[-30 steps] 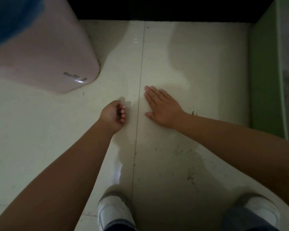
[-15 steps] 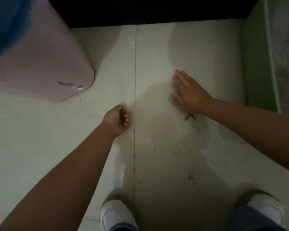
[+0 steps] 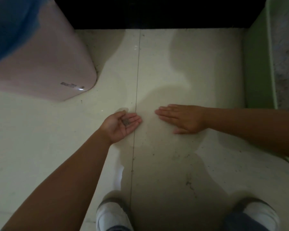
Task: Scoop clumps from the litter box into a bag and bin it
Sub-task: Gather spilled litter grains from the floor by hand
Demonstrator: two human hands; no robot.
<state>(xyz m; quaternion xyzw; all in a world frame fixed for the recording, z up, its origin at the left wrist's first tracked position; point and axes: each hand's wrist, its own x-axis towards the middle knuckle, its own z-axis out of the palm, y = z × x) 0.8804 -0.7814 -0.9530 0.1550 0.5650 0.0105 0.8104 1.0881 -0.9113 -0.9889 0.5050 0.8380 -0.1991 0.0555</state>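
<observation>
A pale tiled floor [image 3: 182, 67] in dim light fills the frame, a thin grout line [image 3: 137, 72] running down its centre and dark specks scattered across the lower half. At mid-frame we hold our left hand [image 3: 122, 125] palm up just left of that line, fingers relaxed and slightly cupped, with a small heap of grey litter grains [image 3: 126, 121] lying in the palm. Just beside it, across the line, our right hand [image 3: 182, 118] lies flat, palm down on the tile, fingers straight and pointing toward the left hand, the two close but apart. Both bare forearms reach in from the lower left and the right edge. At the bottom of the frame we see the toes of two white shoes [image 3: 112, 215]. In the upper left stands a pink bin [image 3: 45, 64] with a blue bag [image 3: 8, 25] lining it. Along the right edge sits the green litter box [image 3: 257, 67], speckled grey litter showing inside it. A black strip [image 3: 150, 12] crosses the top.
</observation>
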